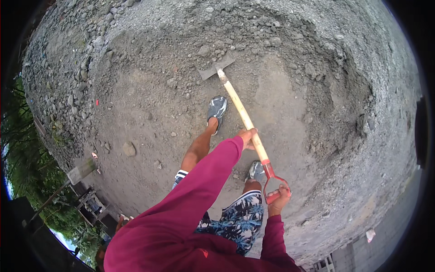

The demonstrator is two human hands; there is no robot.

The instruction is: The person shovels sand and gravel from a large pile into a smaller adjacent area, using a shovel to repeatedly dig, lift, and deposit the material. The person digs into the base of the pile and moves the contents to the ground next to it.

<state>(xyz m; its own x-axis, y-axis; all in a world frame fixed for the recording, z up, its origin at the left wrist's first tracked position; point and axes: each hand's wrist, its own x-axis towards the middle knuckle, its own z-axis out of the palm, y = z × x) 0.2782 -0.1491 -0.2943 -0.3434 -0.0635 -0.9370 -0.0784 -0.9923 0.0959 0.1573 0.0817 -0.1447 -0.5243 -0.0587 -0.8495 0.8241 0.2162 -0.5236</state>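
A shovel [240, 106] with a pale wooden shaft and a red D-shaped handle slants across the middle of the view. My left hand [247, 138] is wrapped round the lower half of the shaft, above the red socket. At the end, my right hand [279, 198] grips the crossbar of the red handle [268, 170]. The grey metal blade [216, 68] is at the far end, against loose gravelly soil [253, 41]. Whether its edge is sunk in the soil I cannot tell.
My shoes [218, 109] stand on packed dirt on either side of the shaft. A gravel bank [344, 90] curves round the far and right sides. A larger stone [129, 148] lies at left. Beyond it are a grey block [82, 170] and green plants [27, 136].
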